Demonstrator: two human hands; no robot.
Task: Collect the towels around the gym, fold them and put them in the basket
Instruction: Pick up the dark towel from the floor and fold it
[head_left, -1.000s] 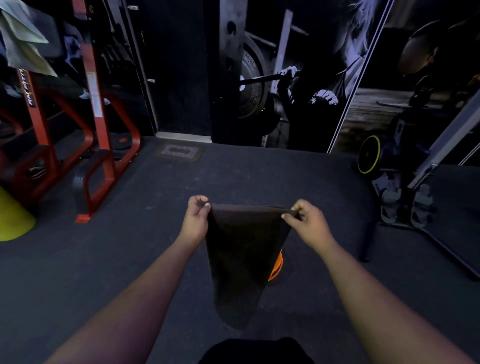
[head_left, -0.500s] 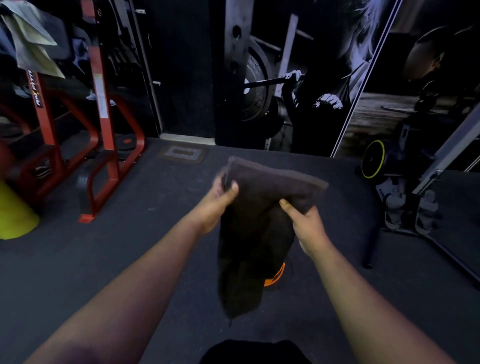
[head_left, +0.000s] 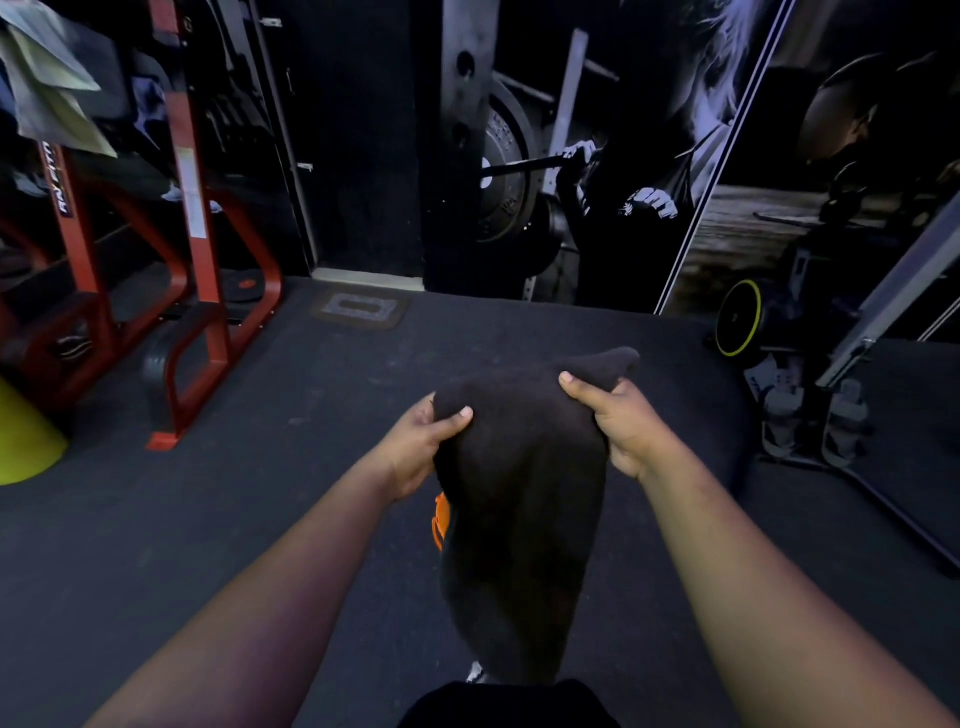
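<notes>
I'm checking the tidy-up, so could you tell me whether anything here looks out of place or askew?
The dark towel held by the left hand and right hand hangs bunched and uneven, not yet folded flat. Pale cloths are draped over the red rack at upper left.

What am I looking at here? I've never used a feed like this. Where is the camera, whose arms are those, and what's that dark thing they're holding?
There is no machine here. A person wears one wide-angle camera on the head, looking forward and down, so the two bare arms coming in from the bottom are their own. The left hand and the right hand each grip the top of a dark towel, which hangs down between them above the dark gym floor. Something orange peeks out at the towel's left edge; I cannot tell what it is. To the left stands a red metal rack, with a yellow object at the frame's edge. Far right is more gym equipment with a yellow-rimmed wheel. No basket is in view.
</notes>
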